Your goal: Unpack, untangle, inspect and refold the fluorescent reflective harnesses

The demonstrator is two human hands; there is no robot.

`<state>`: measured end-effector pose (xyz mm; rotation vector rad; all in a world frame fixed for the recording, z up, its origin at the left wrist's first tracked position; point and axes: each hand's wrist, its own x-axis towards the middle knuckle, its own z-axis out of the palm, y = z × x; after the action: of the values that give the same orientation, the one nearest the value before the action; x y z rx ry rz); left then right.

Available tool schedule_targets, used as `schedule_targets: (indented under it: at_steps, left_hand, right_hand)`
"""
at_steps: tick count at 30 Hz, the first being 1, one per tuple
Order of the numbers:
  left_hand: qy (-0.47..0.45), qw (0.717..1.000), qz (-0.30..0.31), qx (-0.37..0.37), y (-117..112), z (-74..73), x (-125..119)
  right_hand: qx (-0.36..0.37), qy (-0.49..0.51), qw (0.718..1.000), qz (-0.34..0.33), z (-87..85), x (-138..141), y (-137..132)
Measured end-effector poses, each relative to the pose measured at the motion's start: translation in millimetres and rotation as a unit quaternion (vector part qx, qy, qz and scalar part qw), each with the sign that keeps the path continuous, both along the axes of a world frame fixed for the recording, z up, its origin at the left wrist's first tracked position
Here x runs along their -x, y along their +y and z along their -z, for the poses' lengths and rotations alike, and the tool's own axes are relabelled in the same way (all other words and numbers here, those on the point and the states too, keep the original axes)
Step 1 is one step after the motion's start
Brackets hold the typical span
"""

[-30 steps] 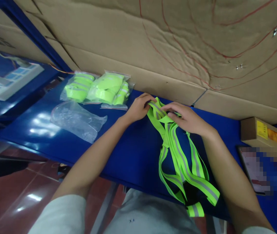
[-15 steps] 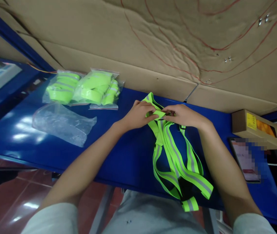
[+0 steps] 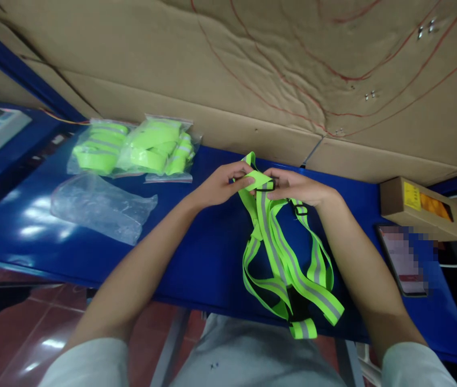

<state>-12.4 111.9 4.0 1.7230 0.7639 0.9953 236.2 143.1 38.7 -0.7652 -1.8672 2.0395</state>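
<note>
A neon-green reflective strap harness (image 3: 284, 258) with grey stripes lies on the blue table (image 3: 196, 252), its loops trailing toward the near edge. My left hand (image 3: 222, 185) and my right hand (image 3: 296, 187) are both closed on its upper end, pinching a short strap section with a black buckle between them, lifted slightly off the table. The hands are close together, near the cardboard wall.
Two sealed clear bags of folded green straps (image 3: 131, 148) lie at the back left, with an empty clear bag (image 3: 99, 207) in front of them. A small cardboard box (image 3: 419, 207) and a phone (image 3: 403, 260) sit at the right. Cardboard sheets (image 3: 252, 70) stand behind the table.
Both hands drew together on the harness's top end and lifted it slightly; the strap section now stretches between the fingers. The loops shifted a little left.
</note>
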Motion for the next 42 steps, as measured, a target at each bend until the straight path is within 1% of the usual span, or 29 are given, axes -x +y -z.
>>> schedule_targets:
  at_steps: [3,5,7,9,11,12,14,15,17,18,20,22,24,27,29,32,35,38,40,42]
  left_hand:
    - [-0.01,1.0,-0.008,-0.004,0,-2.0,2]
    - [-0.032,0.999,-0.004,-0.004,-1,-2.9,2]
    - [-0.052,0.999,0.002,-0.005,-1,-3.8,1]
    - [-0.066,0.998,0.002,-0.01,-2,-5.1,0]
    - [-0.071,0.997,-0.012,-0.023,-1,-6.7,1]
    - [-0.068,0.997,-0.022,-0.031,-1,-7.2,2]
    - [-0.045,0.997,-0.042,-0.044,1,-7.1,6]
    - [-0.023,0.997,-0.052,-0.052,2,-6.4,9]
    - [0.045,0.993,-0.072,-0.079,3,-4.0,13]
    - [0.085,0.988,-0.082,-0.098,4,-2.5,14]
    - [0.159,0.974,-0.088,-0.135,5,0.3,15]
    - [0.212,0.961,-0.074,-0.164,5,2.6,14]
    - [0.245,0.95,-0.055,-0.184,5,4.9,13]
    - [0.3,0.93,-0.047,-0.208,4,9.7,11]
    - [0.352,0.906,-0.059,-0.229,3,13.3,10]
    - [0.411,0.869,-0.083,-0.264,2,17.4,7]
    - [0.44,0.842,-0.113,-0.29,2,19.2,5]
    - [0.452,0.827,-0.144,-0.301,2,20.5,4]
    - [0.453,0.826,-0.152,-0.298,3,21.6,3]
    - [0.457,0.827,-0.151,-0.29,3,22.6,3]
  right_hand:
    - [0.072,0.043,0.996,0.036,14.0,-4,6]
    - [0.115,0.062,0.99,0.044,22.1,-3,7]
    - [0.137,0.073,0.988,0.018,27.7,2,5]
    - [0.143,0.09,0.985,-0.023,30.1,7,0]
    - [0.146,0.114,0.981,-0.054,29.0,11,-4]
    - [0.145,0.127,0.98,-0.055,27.1,11,-5]
    - [0.132,0.13,0.982,-0.029,20.2,10,-4]
    - [0.121,0.111,0.986,-0.01,15.3,8,-4]
    - [0.084,0.038,0.995,0.029,3.5,3,-2]
    - [0.05,-0.007,0.998,0.047,-2.8,0,-2]
    - [-0.049,-0.085,0.992,0.076,-14.3,-4,-3]
    - [-0.168,-0.15,0.97,0.091,-23.1,-6,-7]
    - [-0.272,-0.204,0.935,0.097,-29.3,-6,-14]
    - [-0.391,-0.283,0.87,0.099,-36.4,1,-29]
    - [-0.452,-0.333,0.823,0.087,-40.5,9,-42]
    - [-0.516,-0.387,0.764,0.02,-42.4,26,-68]
    - [-0.558,-0.409,0.719,-0.067,-34.7,41,-103]
    - [-0.553,-0.431,0.704,-0.112,-21.3,44,-139]
    - [-0.562,-0.444,0.688,-0.117,-14.2,39,-160]
    - [-0.593,-0.445,0.663,-0.105,-10.5,31,-179]
